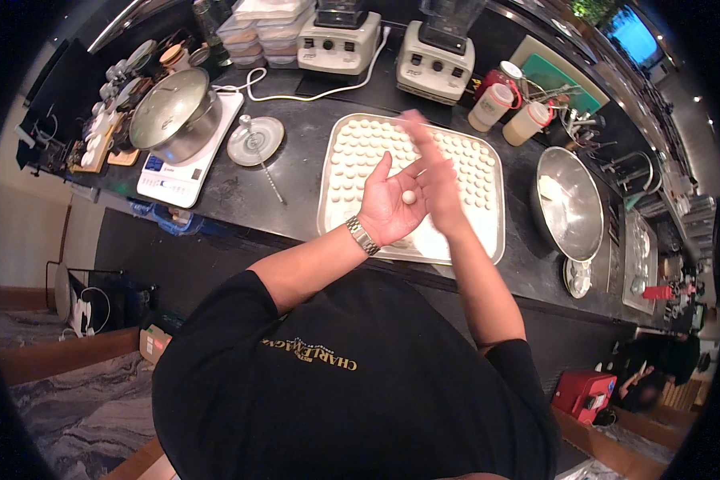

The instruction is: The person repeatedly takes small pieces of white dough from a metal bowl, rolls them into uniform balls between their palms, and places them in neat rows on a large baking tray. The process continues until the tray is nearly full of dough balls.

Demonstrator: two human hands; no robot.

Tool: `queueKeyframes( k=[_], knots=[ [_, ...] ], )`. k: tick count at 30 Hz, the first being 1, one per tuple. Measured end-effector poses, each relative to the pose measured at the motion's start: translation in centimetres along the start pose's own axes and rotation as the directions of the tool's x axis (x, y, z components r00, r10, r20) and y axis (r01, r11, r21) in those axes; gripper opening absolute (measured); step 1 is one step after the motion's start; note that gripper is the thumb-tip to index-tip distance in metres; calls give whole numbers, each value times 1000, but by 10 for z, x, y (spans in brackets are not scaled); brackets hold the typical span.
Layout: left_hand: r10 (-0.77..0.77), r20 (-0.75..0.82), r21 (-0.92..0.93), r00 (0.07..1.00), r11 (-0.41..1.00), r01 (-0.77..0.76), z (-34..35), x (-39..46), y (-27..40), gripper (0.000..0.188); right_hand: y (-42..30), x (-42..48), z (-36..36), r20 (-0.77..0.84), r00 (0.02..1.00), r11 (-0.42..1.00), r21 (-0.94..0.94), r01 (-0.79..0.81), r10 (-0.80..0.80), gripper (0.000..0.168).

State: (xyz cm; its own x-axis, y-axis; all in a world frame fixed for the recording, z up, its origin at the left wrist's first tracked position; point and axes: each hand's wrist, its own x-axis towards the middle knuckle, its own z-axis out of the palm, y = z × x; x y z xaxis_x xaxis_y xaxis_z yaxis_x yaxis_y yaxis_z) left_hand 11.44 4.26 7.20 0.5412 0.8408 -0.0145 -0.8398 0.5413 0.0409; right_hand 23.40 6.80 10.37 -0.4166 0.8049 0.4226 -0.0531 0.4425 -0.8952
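My left hand [390, 207] lies palm up over the tray, a metal watch at its wrist. A small white ball [408, 197], probably dough, rests in that palm. My right hand [437, 174] is blurred by motion and stretched out flat, beside and partly over the left fingers; nothing shows in its grasp. Beneath both hands is a light rectangular tray [483, 246]. Rows of similar small white balls [369, 144] fill its far part and sides, while its near part shows a bare white surface. My hands hide some of the rows.
Left of the tray are a lidded steel pot [183, 129] on a white scale [174, 186] and a glass lid or dish [255, 141] with a twisted spoon [272, 180]. Two blenders [339, 45] stand behind. Squeeze bottles [492, 107] and a large steel bowl [570, 204] are at right.
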Motion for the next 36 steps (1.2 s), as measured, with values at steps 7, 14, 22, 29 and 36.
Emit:
queueKeyframes(
  k=[7, 14, 22, 29, 36],
  knots=[
    [16, 58, -11, 998, 1000, -16, -9, -8, 14, 91, 19, -18, 6, 55, 993, 640, -761, 112, -109, 80],
    [53, -13, 192, 998, 980, -50, 9, -11, -23, 93, -27, -5, 34, 94, 994, 729, -684, 23, 58, 93],
    [-101, 493, 138, 864, 990, 36, -61, 19, -15, 102, -54, -20, 57, 397, 915, 673, -658, 339, -73, 100],
    [-77, 34, 24, 996, 997, 76, -28, 3, -1, 109, -19, -39, 18, 377, 924, 643, -692, 329, -67, 107],
    [-154, 54, -29, 987, 987, 156, -8, -13, 6, 98, -17, -24, 0, 238, 971, 568, -799, 197, -1, 110]
  ],
)
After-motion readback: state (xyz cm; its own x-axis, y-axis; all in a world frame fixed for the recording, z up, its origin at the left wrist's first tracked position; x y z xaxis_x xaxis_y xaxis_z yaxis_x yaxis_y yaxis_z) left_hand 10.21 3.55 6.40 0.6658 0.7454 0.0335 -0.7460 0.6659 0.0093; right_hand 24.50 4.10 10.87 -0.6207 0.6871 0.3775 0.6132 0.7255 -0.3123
